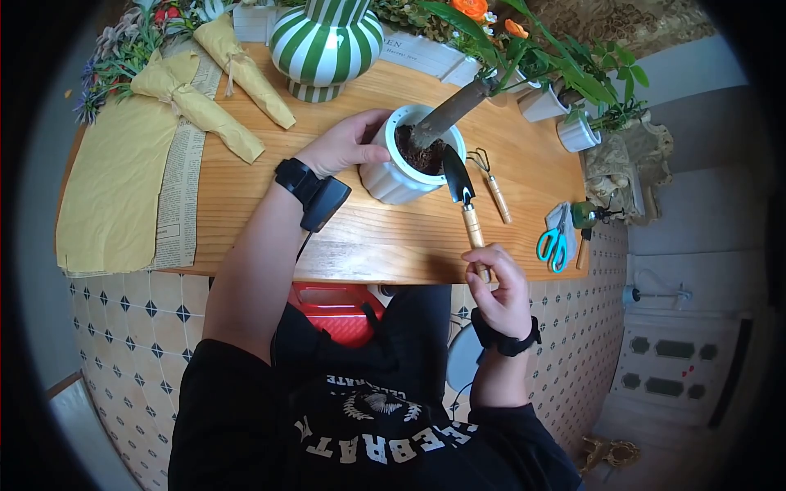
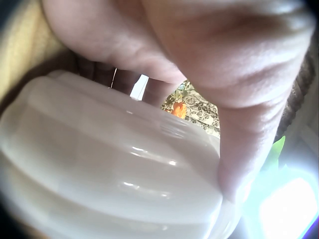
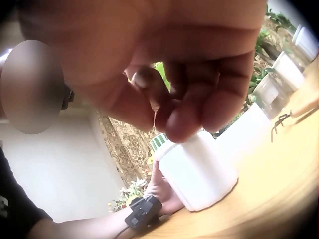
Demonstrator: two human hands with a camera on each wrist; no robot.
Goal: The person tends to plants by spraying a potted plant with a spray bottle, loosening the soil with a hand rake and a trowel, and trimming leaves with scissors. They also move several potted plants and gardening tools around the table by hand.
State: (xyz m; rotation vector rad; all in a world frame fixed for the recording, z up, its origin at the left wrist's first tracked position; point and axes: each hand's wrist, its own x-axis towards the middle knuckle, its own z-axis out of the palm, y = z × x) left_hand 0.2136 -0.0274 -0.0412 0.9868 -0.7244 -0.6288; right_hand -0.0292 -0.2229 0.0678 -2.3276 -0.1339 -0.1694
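Note:
A white fluted flowerpot [image 1: 391,182] stands on the wooden table, with dark soil [image 1: 422,157] inside and a thick plant stem [image 1: 455,110] leaning to the right. My left hand [image 1: 347,147] grips the pot's left side, thumb at the rim and fingers round the back; the left wrist view shows the thumb [image 2: 245,149] against the glossy wall. In my right hand [image 1: 503,291] is a small trowel [image 1: 460,182], pinched by the end of its wooden handle. Its black blade points away from me and overlaps the pot's right rim. The right wrist view shows curled fingers round the handle end.
Just right of the pot lies a small hand rake [image 1: 496,195]. Turquoise-handled scissors [image 1: 553,249] lie near the right edge. A green-striped vase [image 1: 326,51] stands behind, paper-wrapped bundles [image 1: 201,114] lie at left, and potted plants [image 1: 578,132] line the back right.

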